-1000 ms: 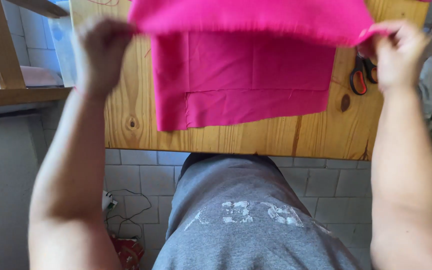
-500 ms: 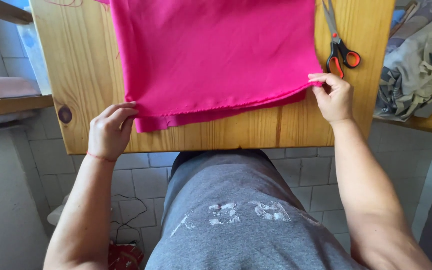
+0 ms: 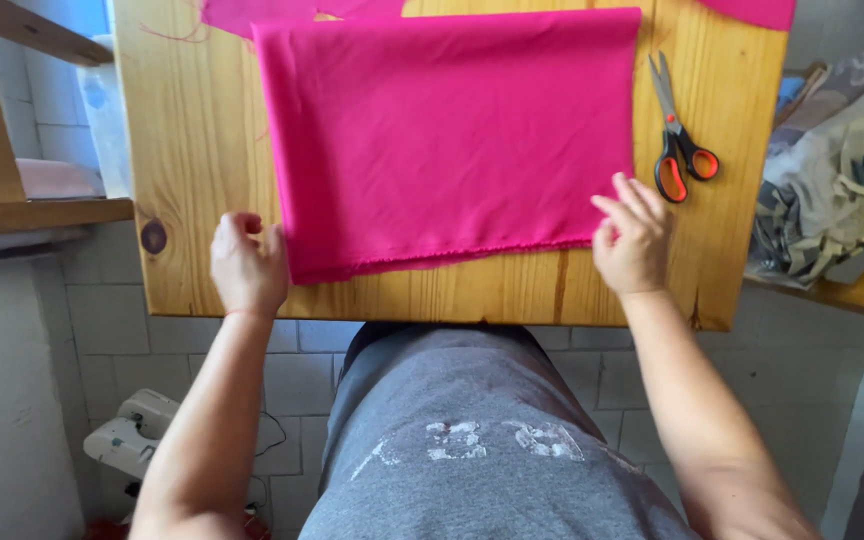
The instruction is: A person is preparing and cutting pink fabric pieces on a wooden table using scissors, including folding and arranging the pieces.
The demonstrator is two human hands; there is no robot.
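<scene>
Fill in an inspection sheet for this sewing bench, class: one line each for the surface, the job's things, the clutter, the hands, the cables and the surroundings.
Surface: wooden table, pale boards with a dark knot near the front left corner.
Job's things: pink fabric, folded flat, its frayed edge toward the person.
Clutter: scissors with orange and black handles, lying closed to the right of the fabric; pink scraps at the far edge.
Hands: left hand at the fabric's near left corner; right hand at its near right corner, fingers spread; neither clearly grips it.
Cables: a thin cord on the floor beside a white device.
Surroundings: white tiled floor; heap of cloth strips to the right.
</scene>
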